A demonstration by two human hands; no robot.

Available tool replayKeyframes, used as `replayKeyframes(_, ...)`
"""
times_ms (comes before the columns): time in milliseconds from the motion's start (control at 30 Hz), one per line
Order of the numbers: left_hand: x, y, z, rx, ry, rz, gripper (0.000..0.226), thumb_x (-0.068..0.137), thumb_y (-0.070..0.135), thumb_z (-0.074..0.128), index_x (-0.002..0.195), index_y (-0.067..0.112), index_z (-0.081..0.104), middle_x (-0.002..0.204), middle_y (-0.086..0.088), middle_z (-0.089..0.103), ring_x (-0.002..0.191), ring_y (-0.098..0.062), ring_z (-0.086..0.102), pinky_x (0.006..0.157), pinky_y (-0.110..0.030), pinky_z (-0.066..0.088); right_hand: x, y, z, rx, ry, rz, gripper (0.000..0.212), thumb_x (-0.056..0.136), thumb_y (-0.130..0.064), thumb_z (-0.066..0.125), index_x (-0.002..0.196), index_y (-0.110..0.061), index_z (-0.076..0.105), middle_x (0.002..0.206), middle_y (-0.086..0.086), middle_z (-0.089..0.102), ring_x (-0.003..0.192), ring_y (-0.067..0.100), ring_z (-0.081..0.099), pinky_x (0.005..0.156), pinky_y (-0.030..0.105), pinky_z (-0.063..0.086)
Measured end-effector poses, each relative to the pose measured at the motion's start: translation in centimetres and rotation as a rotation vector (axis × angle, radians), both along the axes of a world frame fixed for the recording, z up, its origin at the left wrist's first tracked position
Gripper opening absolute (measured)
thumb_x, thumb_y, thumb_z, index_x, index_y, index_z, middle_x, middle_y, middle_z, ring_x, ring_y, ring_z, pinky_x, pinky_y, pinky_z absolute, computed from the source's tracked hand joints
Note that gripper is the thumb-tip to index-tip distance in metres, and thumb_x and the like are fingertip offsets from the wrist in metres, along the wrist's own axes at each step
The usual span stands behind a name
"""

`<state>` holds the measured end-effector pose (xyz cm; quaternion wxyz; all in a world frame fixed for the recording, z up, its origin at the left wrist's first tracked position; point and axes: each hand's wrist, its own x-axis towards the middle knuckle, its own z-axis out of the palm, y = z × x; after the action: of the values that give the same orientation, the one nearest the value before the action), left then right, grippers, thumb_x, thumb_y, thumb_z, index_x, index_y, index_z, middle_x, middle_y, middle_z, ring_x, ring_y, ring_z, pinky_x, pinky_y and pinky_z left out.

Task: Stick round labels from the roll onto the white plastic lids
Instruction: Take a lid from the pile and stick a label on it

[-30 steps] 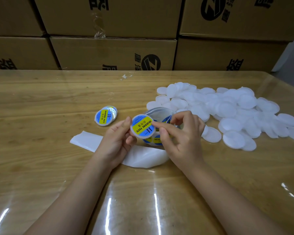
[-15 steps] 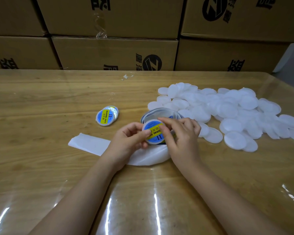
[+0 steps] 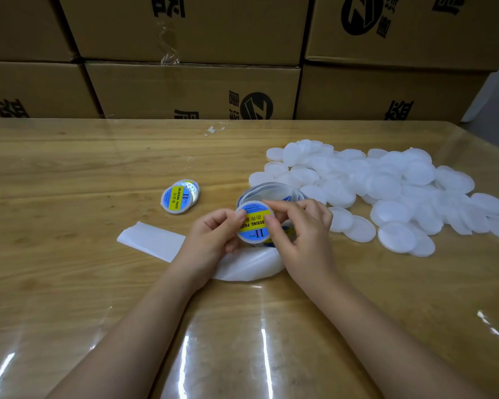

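Your left hand (image 3: 213, 237) and right hand (image 3: 303, 234) meet over the middle of the desk (image 3: 69, 174), both pinching one white lid (image 3: 254, 223) that carries a round blue and yellow label. Your left thumb lies on the label's left edge, your right forefinger and thumb at its right edge. Just behind it stands the label roll (image 3: 271, 191), loosely coiled; its bare backing strip (image 3: 153, 240) runs out under your hands to the left. Two labelled lids (image 3: 180, 197) lie overlapped further left. A heap of plain lids (image 3: 386, 182) spreads at your right. Brown cardboard boxes (image 3: 190, 90) are stacked behind the desk.
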<state>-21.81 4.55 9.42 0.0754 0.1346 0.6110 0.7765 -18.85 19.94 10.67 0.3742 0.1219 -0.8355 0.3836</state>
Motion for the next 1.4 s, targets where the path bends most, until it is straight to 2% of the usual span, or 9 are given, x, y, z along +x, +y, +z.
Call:
replayKeyframes(200, 0.1, 0.1, -0.1, -0.019, -0.016, -0.014, 0.026, 0.081, 0.032, 0.065, 0.072, 0.008, 0.061, 0.052, -0.003, 0.046, 0.045, -0.008, 0.04, 0.05, -0.016, 0.038, -0.1, 0.2, 0.0, -0.02, -0.031, -0.016, 0.024, 0.085, -0.036, 0.055, 0.088, -0.018, 0.07, 0.067, -0.027, 0.043, 0.077, 0.003, 0.046, 0.091, 0.036, 0.029)
replayKeyframes(367, 0.2, 0.0, 0.3, -0.013, -0.004, -0.018, 0.006, 0.074, 0.026, 0.072, 0.071, 0.021, 0.071, 0.068, 0.0, 0.064, 0.048, -0.008, 0.051, 0.051, -0.017, 0.046, -0.2, 0.2, -0.4, 0.064, -0.078, -0.03, 0.029, 0.073, -0.042, 0.07, 0.092, -0.02, 0.065, 0.069, -0.023, 0.046, 0.081, 0.002, 0.044, 0.093, 0.026, 0.023)
replayKeyframes(600, 0.4, 0.1, 0.6, -0.022, 0.032, 0.033, 0.013, 0.076, 0.022, 0.071, 0.089, 0.023, 0.072, 0.085, -0.011, 0.064, 0.052, -0.016, 0.055, 0.049, -0.022, 0.047, 0.0, 0.5, -0.3, 0.032, -0.06, -0.057, 0.03, 0.089, -0.038, 0.046, 0.083, -0.016, 0.065, 0.071, -0.014, 0.053, 0.079, 0.005, 0.045, 0.089, 0.033, 0.029)
replayKeyframes(800, -0.7, -1.5, 1.2, 0.152, -0.054, 0.433, 0.015, 0.09, 0.006, 0.058, 0.087, 0.021, 0.062, 0.063, -0.003, 0.061, 0.048, -0.011, 0.06, 0.049, -0.02, 0.049, -0.5, 1.5, -0.4, -0.013, -0.049, -0.088, 0.027, 0.092, -0.026, 0.04, 0.09, -0.016, 0.066, 0.079, -0.006, 0.058, 0.079, 0.017, 0.05, 0.083, 0.034, 0.031)
replayKeyframes(900, -1.6, -2.9, 1.1, 0.116, -0.055, 0.61, 0.013, 0.091, 0.005, 0.054, 0.088, 0.016, 0.051, 0.073, -0.006, 0.059, 0.054, -0.012, 0.065, 0.051, -0.02, 0.052, -0.7, 1.7, -0.5, -0.071, -0.067, -0.097, 0.024, 0.093, -0.022, 0.043, 0.091, -0.015, 0.066, 0.084, -0.002, 0.06, 0.083, 0.018, 0.05, 0.081, 0.037, 0.034)
replayKeyframes(1067, -2.5, -4.2, 0.0, -0.263, -0.061, 0.786, 0.012, 0.086, 0.016, 0.061, 0.087, 0.021, 0.05, 0.08, 0.003, 0.06, 0.058, -0.002, 0.065, 0.061, -0.024, 0.049, -1.1, 2.3, -0.6, -0.179, -0.095, -0.105, 0.022, 0.092, -0.016, 0.045, 0.094, -0.011, 0.067, 0.091, 0.0, 0.06, 0.088, 0.016, 0.049, 0.082, 0.047, 0.041)
replayKeyframes(1133, -2.5, -4.4, -0.6, -0.472, -0.032, 0.847, 0.014, 0.083, 0.023, 0.063, 0.091, 0.021, 0.051, 0.079, 0.008, 0.061, 0.059, 0.0, 0.062, 0.056, -0.021, 0.044, -1.2, 2.4, -0.7, -0.201, -0.107, -0.112, 0.023, 0.092, -0.017, 0.044, 0.094, -0.011, 0.066, 0.092, 0.0, 0.06, 0.088, 0.014, 0.048, 0.082, 0.051, 0.042)
replayKeyframes(1300, -2.5, -4.7, -0.9, -0.787, -0.008, 0.884, 0.03, 0.084, 0.031, 0.064, 0.102, 0.022, 0.042, 0.076, 0.012, 0.063, 0.076, -0.016, 0.057, 0.058, -0.031, 0.033, -1.4, 2.4, -0.9, -0.2, -0.124, -0.124, 0.024, 0.091, -0.019, 0.044, 0.094, -0.01, 0.066, 0.092, 0.001, 0.06, 0.089, 0.016, 0.048, 0.082, 0.052, 0.042)
replayKeyframes(1400, -2.4, -4.6, -1.1, -0.948, 0.022, 0.873, 0.024, 0.084, 0.029, 0.064, 0.094, 0.018, 0.045, 0.092, 0.002, 0.061, 0.079, -0.023, 0.056, 0.061, -0.032, 0.034, -1.6, 2.6, -1.1, -0.215, -0.132, -0.126, 0.024, 0.091, -0.02, 0.044, 0.094, -0.012, 0.066, 0.094, 0.0, 0.06, 0.089, 0.013, 0.046, 0.082, 0.052, 0.042)
